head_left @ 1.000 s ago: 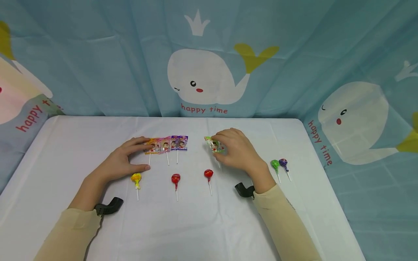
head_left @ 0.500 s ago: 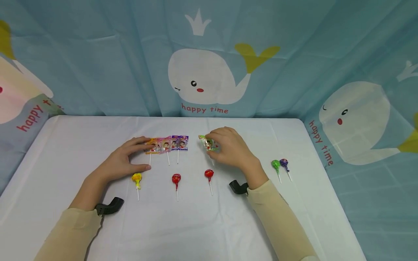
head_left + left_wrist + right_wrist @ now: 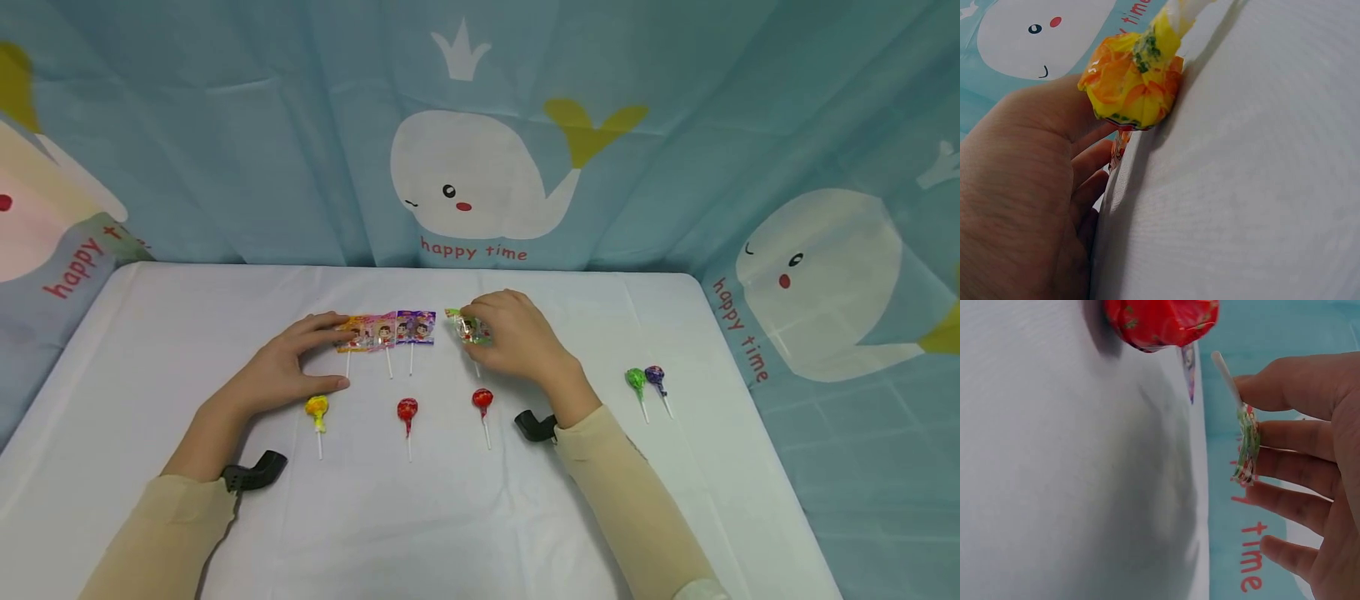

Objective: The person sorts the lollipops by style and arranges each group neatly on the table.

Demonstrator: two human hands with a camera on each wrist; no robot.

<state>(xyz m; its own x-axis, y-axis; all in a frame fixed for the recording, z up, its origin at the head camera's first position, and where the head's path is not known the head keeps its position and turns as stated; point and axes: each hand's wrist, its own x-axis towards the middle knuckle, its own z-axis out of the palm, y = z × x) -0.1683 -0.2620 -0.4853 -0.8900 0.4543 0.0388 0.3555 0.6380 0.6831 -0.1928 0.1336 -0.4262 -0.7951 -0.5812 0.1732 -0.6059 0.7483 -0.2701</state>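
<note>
The green-wrapped flat lollipop (image 3: 467, 330) is near the far side of the white tablecloth (image 3: 375, 525), just to the right of the purple-wrapped flat lollipop (image 3: 416, 327), a gap between them. The right hand (image 3: 513, 333) pinches it, thumb against the white stick (image 3: 1227, 375) and fingertips on the wrapper, and it seems to be just clear of the cloth. The left hand (image 3: 270, 371) grips nothing; its fingers are spread, their tips over the orange-wrapped flat lollipop (image 3: 362, 328), which lies edge to edge with the pink-wrapped flat lollipop (image 3: 383, 332) and then the purple one. Its thumb is just beside the yellow ball lollipop (image 3: 317, 407). A red ball lollipop (image 3: 407, 409) and a second red ball lollipop (image 3: 482, 399) lie nearer the person, while a green ball lollipop (image 3: 636, 380) and a purple ball lollipop (image 3: 656, 377) lie together well to the right. The green-wrapped piece should be very light, with a hard candy and stiff stick inside slick, crinkly film. The loose wrapper corners would likely bend and slip, so the firmest hold is across the candy or where the stick enters it, pressing gently.
</note>
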